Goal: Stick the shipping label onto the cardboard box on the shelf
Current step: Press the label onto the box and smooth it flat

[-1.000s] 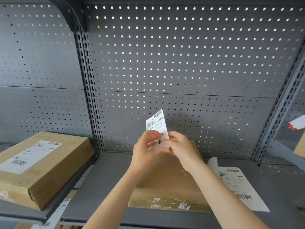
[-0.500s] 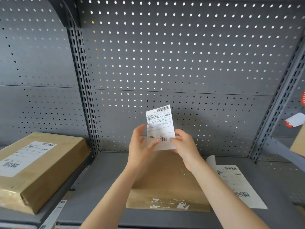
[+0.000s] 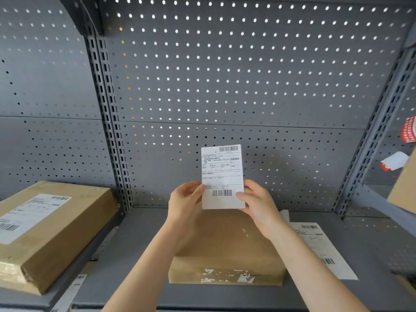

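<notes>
Both hands were up over the cardboard box (image 3: 225,246), holding the shipping label (image 3: 222,176) upright, printed face toward the camera. Left hand (image 3: 185,199) pinched the label's lower left edge, right hand (image 3: 258,201) the lower right, fingers (image 3: 240,195) closed on the paper at both sides. A two-sided hold likely kept the sheet flat and off itself so it wouldn't curl or stick early. Couldn't tell whether the backing was off. The box lay flat on the shelf (image 3: 139,244), directly below the label, top face bare apart from old torn residue on its front edge. Label not touching the box yet. Another labelled box (image 3: 51,226) sat in the left bay; a loose printed sheet (image 3: 319,246) lay just right of the target box.
</notes>
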`<act>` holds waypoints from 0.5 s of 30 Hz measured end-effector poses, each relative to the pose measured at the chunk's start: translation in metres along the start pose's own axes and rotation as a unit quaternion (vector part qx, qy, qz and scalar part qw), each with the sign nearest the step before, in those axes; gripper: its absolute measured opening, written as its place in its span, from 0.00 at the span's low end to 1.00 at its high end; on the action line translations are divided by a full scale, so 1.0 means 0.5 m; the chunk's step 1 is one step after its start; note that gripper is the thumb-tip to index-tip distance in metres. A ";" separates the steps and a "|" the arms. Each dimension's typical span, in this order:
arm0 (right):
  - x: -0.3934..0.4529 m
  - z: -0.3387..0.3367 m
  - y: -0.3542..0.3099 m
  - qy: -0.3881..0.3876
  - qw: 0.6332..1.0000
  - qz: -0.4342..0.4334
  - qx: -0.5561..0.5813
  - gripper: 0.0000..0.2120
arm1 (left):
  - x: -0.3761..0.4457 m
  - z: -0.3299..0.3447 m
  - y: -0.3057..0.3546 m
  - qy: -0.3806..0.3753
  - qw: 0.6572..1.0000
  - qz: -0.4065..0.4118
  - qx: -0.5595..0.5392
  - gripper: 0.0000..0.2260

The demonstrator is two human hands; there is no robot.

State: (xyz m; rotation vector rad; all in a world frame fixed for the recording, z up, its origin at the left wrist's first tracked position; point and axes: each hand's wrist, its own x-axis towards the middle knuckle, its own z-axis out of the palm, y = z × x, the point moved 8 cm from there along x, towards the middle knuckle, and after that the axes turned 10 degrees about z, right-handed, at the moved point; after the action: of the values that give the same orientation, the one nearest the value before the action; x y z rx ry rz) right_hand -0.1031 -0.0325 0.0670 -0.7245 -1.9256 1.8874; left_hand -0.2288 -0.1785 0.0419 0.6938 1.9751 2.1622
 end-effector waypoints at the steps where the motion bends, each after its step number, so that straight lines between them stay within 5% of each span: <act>1: -0.001 0.001 0.002 -0.005 1.000 0.001 -0.003 0.15 | 0.000 0.002 -0.001 -0.005 1.000 0.001 0.000 0.09; 15: -0.012 -0.026 0.009 0.081 0.985 -0.041 -0.144 0.08 | -0.017 -0.001 0.014 -0.001 0.997 0.038 0.064 0.03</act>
State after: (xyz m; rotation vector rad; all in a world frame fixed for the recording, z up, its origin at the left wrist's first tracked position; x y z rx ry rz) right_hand -0.0902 -0.0254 0.0641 -0.8396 -2.1091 1.4707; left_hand -0.2201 -0.1833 0.0467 0.8024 2.1351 2.0897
